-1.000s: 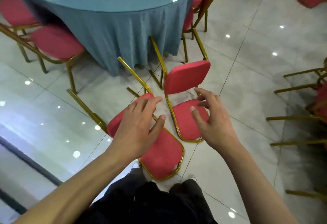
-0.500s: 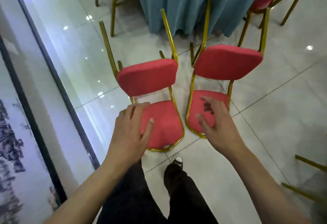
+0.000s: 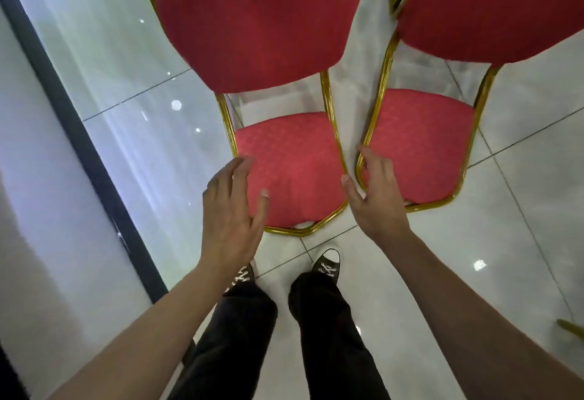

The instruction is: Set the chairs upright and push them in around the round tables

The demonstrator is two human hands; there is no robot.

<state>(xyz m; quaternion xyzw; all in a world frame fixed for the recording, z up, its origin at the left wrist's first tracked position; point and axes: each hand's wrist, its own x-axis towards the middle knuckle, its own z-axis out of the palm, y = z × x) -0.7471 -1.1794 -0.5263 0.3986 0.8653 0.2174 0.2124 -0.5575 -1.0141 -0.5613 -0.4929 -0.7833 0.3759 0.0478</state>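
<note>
Left chair (image 3: 284,159): lies on its back on the floor (image 3: 521,210), long axis running away from the shoes (image 3: 327,264), backrest end nearest them.
Right chair (image 3: 423,143): just beside the left chair, lying the same way.
Left hand (image 3: 232,207): fingers spread, over the left chair's backrest edge; contact unclear.
Right hand (image 3: 374,192): fingers straight, at the right chair's gold frame.
Cut off: both chairs' legs, past the top edge.

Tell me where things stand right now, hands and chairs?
Left hand open, over left chair's backrest. Right hand open, at right chair's gold frame. Both chairs lying on their backs on the floor. Nothing blocking.
</note>
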